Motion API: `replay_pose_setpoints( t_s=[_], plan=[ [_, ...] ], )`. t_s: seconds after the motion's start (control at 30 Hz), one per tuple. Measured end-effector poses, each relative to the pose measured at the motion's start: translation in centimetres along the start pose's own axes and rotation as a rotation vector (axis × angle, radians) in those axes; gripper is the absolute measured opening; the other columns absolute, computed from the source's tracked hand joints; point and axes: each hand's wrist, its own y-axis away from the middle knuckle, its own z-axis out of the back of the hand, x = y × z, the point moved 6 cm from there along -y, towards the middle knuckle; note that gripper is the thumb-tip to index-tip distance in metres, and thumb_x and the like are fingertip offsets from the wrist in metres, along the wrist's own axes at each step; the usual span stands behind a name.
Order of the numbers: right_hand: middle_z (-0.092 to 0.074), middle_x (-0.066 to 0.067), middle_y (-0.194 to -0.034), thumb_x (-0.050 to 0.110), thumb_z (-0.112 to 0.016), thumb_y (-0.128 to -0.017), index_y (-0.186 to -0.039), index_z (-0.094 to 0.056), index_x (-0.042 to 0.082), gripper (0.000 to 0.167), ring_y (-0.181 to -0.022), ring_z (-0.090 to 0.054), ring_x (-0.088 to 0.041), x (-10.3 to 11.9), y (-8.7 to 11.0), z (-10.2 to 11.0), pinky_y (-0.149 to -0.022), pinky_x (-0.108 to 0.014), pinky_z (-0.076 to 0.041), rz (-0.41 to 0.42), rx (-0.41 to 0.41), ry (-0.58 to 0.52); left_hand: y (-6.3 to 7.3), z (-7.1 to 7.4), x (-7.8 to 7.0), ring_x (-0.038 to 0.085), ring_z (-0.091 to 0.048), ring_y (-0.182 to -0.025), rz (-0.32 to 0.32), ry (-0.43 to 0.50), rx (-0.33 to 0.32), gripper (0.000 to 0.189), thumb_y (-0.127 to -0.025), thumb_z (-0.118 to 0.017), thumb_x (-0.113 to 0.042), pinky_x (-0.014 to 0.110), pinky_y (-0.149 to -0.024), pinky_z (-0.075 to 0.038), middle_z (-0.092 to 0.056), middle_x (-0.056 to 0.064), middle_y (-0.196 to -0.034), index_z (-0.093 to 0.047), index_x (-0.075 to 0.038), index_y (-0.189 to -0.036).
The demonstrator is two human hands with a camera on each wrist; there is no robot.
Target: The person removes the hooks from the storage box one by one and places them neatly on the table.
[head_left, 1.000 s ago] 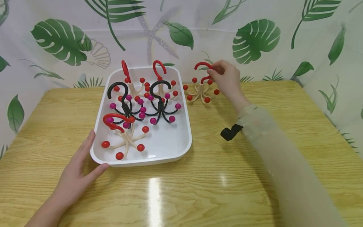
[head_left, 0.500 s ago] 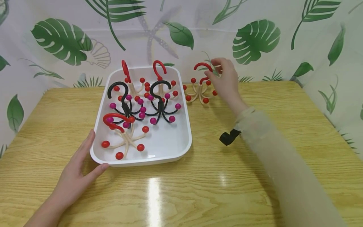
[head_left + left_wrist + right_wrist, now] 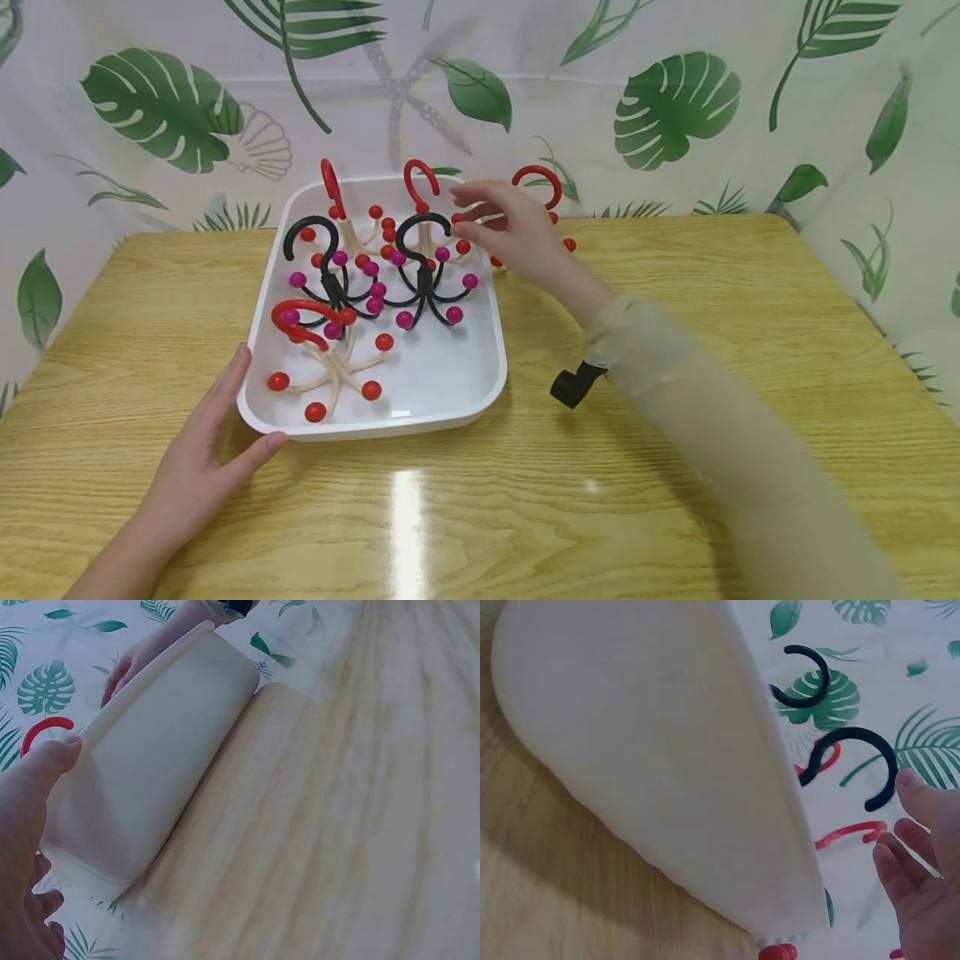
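A white tray (image 3: 442,400) holds several multi-arm hanging hooks. Among them are a black hook (image 3: 424,275) with magenta ball tips, another black hook (image 3: 330,283) to its left, and a red-topped hook (image 3: 337,367) with beige arms at the front. Two more red-topped ones stand at the back. My right hand (image 3: 517,229) is over the tray's right rim with fingers apart, its fingertips right at the tip of the right black hook. My left hand (image 3: 195,467) spans the front left corner, its thumb on the front rim and fingers along the left wall.
One red-topped hook (image 3: 551,183) stands on the wooden table (image 3: 525,500) right of the tray, partly hidden behind my right hand. A leaf-patterned cloth (image 3: 570,108) hangs behind the table. A black wrist mount (image 3: 573,385) sticks out below my right sleeve.
My right hand has let go of the red-topped hook outside the tray and moved left to the right black hook. That red-topped hook stays standing. The left hand and tray have not moved.
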Motion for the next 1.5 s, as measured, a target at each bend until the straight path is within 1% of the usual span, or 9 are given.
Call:
replay_pose_setpoints(
  t_s=[0.13,0.27,0.37,0.6,0.87,1.03,1.2,1.3,1.5],
  plan=[
    [-0.062,-0.002,-0.120,0.018,-0.069,-0.089,-0.130,-0.060,0.011,0.043,-0.101,-0.061,-0.014,0.2,-0.1,-1.3,-0.084,-0.023,-0.051,-0.033,0.050,-0.009,0.0,0.0,0.0,0.032,-0.013,-0.143,-0.003,-0.002,-0.002,0.091,-0.085,-0.074,-0.021,0.065,-0.107,-0.017,-0.014,-0.002,-0.158,-0.015,-0.036,-0.152],
    [-0.067,-0.004,-0.105,0.015,-0.067,-0.090,-0.117,-0.067,0.006,0.029,-0.089,-0.063,-0.013,0.3,-0.4,-1.8,-0.077,-0.024,-0.053,-0.030,0.029,-0.025,-0.1,0.0,-0.1,0.034,-0.013,-0.143,-0.011,0.001,-0.003,0.091,-0.085,-0.074,-0.020,0.065,-0.107,-0.016,-0.014,-0.001,-0.158,-0.015,-0.036,-0.152],
    [-0.068,-0.004,-0.097,0.014,-0.068,-0.090,-0.109,-0.070,0.004,0.022,-0.082,-0.062,-0.013,0.5,-0.5,-2.0,-0.073,-0.023,-0.053,-0.007,0.002,-0.006,-0.1,0.0,-0.1,0.034,-0.014,-0.143,-0.012,0.001,-0.005,0.092,-0.085,-0.074,-0.020,0.065,-0.107,-0.016,-0.015,-0.001,-0.158,-0.015,-0.036,-0.153],
    [-0.068,-0.004,-0.096,0.011,-0.068,-0.089,-0.106,-0.070,0.004,0.019,-0.079,-0.060,-0.013,1.7,-0.3,-1.9,-0.072,-0.022,-0.053,0.042,-0.025,0.025,0.0,0.0,0.0,0.034,-0.014,-0.143,-0.006,-0.002,-0.004,0.092,-0.085,-0.074,-0.021,0.065,-0.107,-0.016,-0.015,-0.001,-0.158,-0.014,-0.036,-0.152],
    [-0.069,-0.008,-0.096,0.009,-0.070,-0.087,-0.105,-0.071,0.001,0.020,-0.078,-0.063,-0.015,3.5,0.4,-0.9,-0.071,-0.024,-0.054,0.120,-0.090,0.025,0.0,0.0,0.0,0.034,-0.014,-0.143,-0.006,-0.003,-0.007,0.092,-0.085,-0.074,-0.020,0.065,-0.107,-0.016,-0.015,-0.002,-0.158,-0.015,-0.037,-0.152],
    [-0.068,-0.008,-0.096,0.009,-0.071,-0.086,-0.104,-0.071,0.000,0.020,-0.079,-0.063,-0.014,4.5,0.9,-0.2,-0.071,-0.024,-0.054,0.136,-0.090,0.008,0.1,0.1,0.1,0.034,-0.014,-0.143,-0.006,-0.003,-0.008,0.092,-0.085,-0.074,-0.020,0.064,-0.108,-0.016,-0.015,-0.003,-0.158,-0.015,-0.036,-0.152],
    [-0.069,-0.008,-0.095,0.007,-0.071,-0.086,-0.104,-0.070,-0.002,0.020,-0.078,-0.064,-0.014,5.4,1.6,0.6,-0.071,-0.025,-0.054,0.157,-0.101,-0.046,0.1,0.1,0.0,0.034,-0.014,-0.143,-0.011,-0.001,-0.010,0.092,-0.084,-0.075,-0.020,0.064,-0.108,-0.016,-0.016,-0.002,-0.158,-0.016,-0.036,-0.152],
    [-0.069,-0.009,-0.094,0.007,-0.071,-0.086,-0.105,-0.069,-0.003,0.021,-0.077,-0.065,-0.014,5.6,2.0,1.2,-0.072,-0.025,-0.054,0.144,-0.104,-0.088,0.0,0.1,0.0,0.034,-0.015,-0.143,-0.013,-0.003,-0.010,0.092,-0.084,-0.075,-0.020,0.064,-0.108,-0.016,-0.016,-0.002,-0.158,-0.016,-0.036,-0.152],
    [-0.069,-0.011,-0.093,0.006,-0.070,-0.086,-0.104,-0.068,-0.004,0.021,-0.079,-0.066,-0.017,5.8,2.9,3.1,-0.074,-0.025,-0.055,0.120,-0.135,-0.112,0.0,0.1,-0.1,0.033,-0.014,-0.143,-0.010,-0.001,-0.008,0.092,-0.084,-0.075,-0.020,0.063,-0.108,-0.016,-0.016,-0.004,-0.158,-0.016,-0.035,-0.152]
  ],
)
